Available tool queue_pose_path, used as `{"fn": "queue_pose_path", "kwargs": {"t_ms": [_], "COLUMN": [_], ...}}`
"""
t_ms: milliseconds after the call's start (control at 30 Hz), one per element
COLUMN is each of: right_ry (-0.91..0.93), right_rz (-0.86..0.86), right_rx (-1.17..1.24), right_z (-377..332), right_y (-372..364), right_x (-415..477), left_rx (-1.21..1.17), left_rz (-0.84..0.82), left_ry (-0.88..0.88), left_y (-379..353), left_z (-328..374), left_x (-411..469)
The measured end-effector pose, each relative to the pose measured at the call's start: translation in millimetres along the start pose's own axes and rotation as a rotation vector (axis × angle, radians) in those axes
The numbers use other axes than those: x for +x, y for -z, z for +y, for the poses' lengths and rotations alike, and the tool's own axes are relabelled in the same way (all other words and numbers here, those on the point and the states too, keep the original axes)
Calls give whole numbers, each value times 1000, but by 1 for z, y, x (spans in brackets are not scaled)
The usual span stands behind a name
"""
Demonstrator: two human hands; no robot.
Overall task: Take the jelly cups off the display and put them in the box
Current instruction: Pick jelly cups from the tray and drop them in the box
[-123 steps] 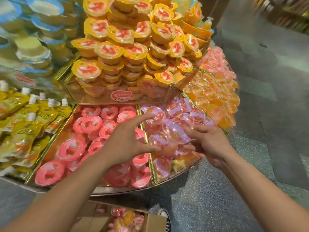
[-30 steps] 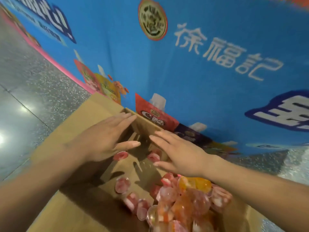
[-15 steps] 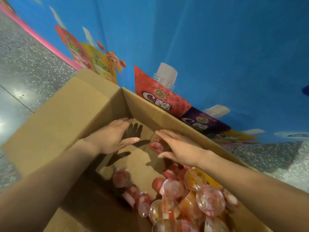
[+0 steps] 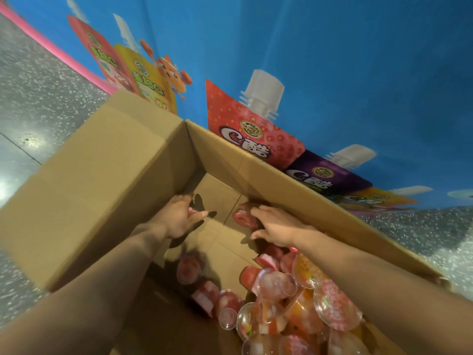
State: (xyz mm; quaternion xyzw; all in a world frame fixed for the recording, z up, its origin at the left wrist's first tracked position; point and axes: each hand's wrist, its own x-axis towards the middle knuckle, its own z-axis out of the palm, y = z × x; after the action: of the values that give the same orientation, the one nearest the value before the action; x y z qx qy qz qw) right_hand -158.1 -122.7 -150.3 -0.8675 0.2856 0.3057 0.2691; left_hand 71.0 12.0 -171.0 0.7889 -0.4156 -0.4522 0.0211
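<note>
Both my hands reach deep into the open cardboard box, near its far corner. My left hand hovers over the box floor with fingers fairly straight; the edge of a pink jelly cup peeks out between thumb and fingers. My right hand lies flat along the far wall, its fingertips touching another pink jelly cup. A pile of pink, orange and clear jelly cups fills the near right of the box. Two more pink cups lie apart on the box floor.
The box stands on a speckled grey floor, tight against the blue printed base panel of the display. Its left flap folds outward. Bare cardboard floor shows between my hands.
From the display shelf my hands came down into the box and let cups drop. Over the last second both hands pushed deeper toward the far corner, and the view moved closer.
</note>
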Motion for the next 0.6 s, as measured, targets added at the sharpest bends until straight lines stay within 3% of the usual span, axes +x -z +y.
{"fn": "queue_pose_path", "kwargs": {"t_ms": [167, 333, 600], "right_ry": [1, -33, -142], "right_rz": [19, 1, 22], "right_rx": [-58, -275, -236], "right_z": [0, -6, -12], "right_y": [-4, -10, -14], "right_x": [8, 13, 23], "left_rx": [50, 123, -125], "left_rz": [15, 40, 34], "left_ry": [7, -14, 7], "left_y": [3, 4, -2], "left_z": [-17, -17, -20], "left_x": [7, 7, 8]}}
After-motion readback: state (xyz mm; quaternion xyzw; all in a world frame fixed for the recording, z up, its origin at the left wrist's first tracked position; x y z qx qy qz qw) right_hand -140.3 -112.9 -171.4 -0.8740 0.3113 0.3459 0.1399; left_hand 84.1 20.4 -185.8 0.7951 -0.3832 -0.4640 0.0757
